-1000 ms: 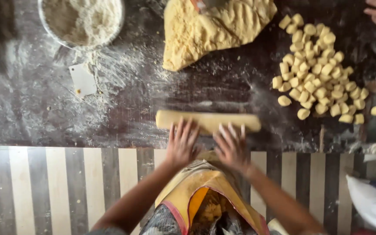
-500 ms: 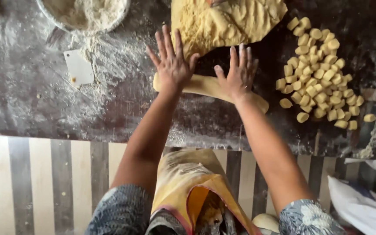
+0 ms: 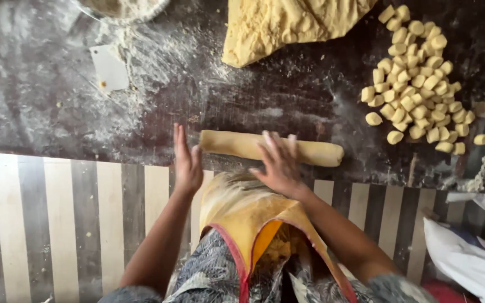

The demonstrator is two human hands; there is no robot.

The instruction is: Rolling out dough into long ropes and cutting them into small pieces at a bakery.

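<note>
A thick roll of pale yellow dough (image 3: 315, 152) lies across the dark floured worktop (image 3: 51, 112), near its front edge. My right hand (image 3: 279, 164) rests flat on the middle of the roll, fingers spread. My left hand (image 3: 186, 160) stands on its edge at the roll's left end, fingers straight, touching or almost touching it. A big slab of the same dough (image 3: 287, 22) lies at the back. A heap of several small cut dough pieces (image 3: 416, 90) sits to the right.
A white plastic scraper (image 3: 109, 68) lies on the flour at the left. A bowl of flour (image 3: 122, 7) shows at the top edge. Below the worktop is a striped floor (image 3: 46, 224). A white bag (image 3: 467, 258) lies at lower right. I wear a yellow apron (image 3: 242, 213).
Both hands have drawn back towards me, and the dough roll has rolled with them to the front edge. My left hand has come off the top of the roll to its left end.
</note>
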